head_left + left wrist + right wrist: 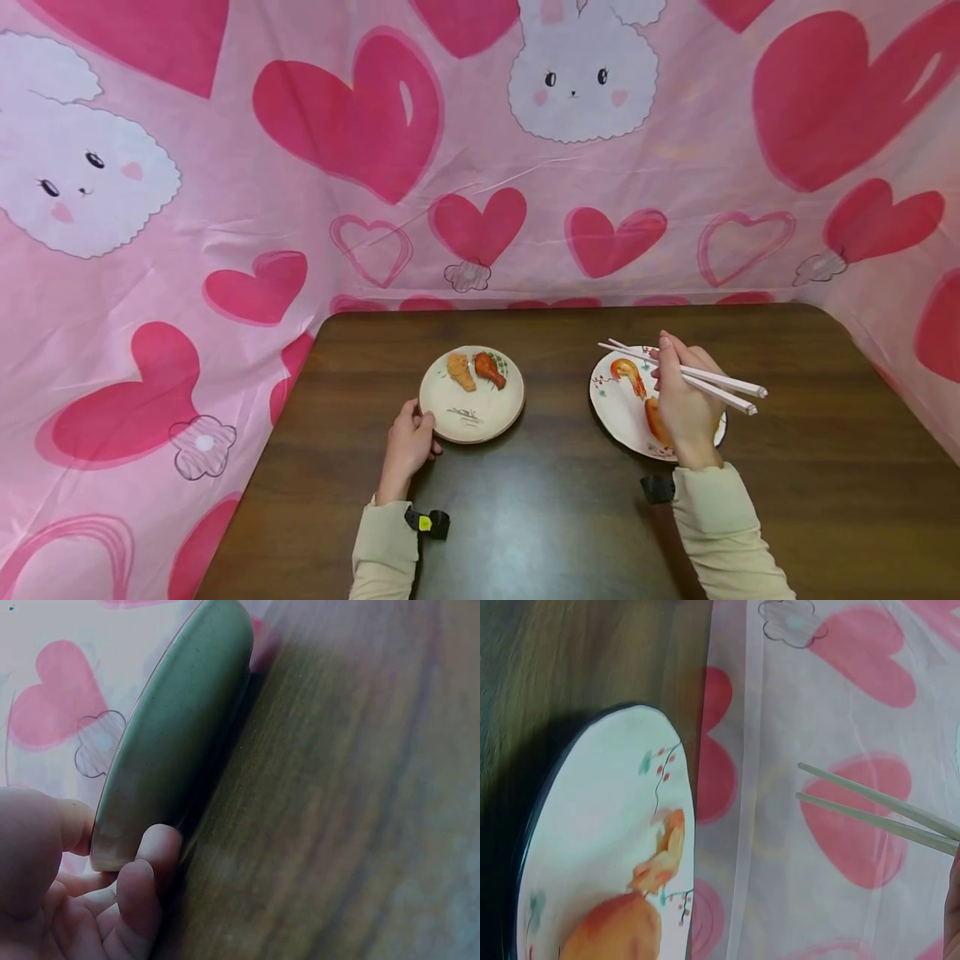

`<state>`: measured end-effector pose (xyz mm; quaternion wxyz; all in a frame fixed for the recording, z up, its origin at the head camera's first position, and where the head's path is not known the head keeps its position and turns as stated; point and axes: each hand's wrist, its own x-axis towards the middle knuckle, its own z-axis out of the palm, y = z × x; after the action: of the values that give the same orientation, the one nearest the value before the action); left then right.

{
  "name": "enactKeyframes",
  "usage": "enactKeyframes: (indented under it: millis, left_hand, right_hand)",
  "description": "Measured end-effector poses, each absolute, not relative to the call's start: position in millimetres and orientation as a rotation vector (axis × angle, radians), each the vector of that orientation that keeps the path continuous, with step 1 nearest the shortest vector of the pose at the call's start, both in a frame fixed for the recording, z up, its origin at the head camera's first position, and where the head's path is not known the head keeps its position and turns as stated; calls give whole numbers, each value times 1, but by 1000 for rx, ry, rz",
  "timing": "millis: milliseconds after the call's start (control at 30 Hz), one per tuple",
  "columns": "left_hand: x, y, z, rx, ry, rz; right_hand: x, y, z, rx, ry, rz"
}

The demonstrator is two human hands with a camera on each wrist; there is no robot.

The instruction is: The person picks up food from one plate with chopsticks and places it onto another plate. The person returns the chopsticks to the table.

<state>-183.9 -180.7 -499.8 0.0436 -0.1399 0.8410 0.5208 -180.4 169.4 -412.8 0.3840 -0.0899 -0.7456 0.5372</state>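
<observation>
On the left part of the counter [341, 400], the left grip [408, 446] holds the near-left edge of the cream plate [487, 410], with the thumb at the rim and fingers against the underside. At the far side of this plate, beyond the grip, lie a breaded piece [460, 371] and, just right of it, a red-brown drumstick [490, 372].

Well apart to the right is the dark-rimmed white plate [618, 408]. It carries a prawn [636, 380] and, nearer the person, an orange-brown piece [654, 421], partly hidden by the right grip [693, 417] in the head view.

The right grip pinches the chopsticks [723, 380]. Their tips extend to its left, beyond the fingers; their thick ends project to its right. In the right wrist view, the tips stand narrowly apart, clear of the prawn.
</observation>
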Motion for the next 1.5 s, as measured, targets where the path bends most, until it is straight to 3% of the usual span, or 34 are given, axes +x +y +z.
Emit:
enactKeyframes:
  millis: [900,1500]
  left_hand:
    - [-184,-182,-500,-427,2555,1592]
    - [-183,-182,-499,-418,2552,1606]
  right_hand:
    - [-170,201,-449,-514,-1959,1392]
    - [-174,198,-455,-659,-2002,1445]
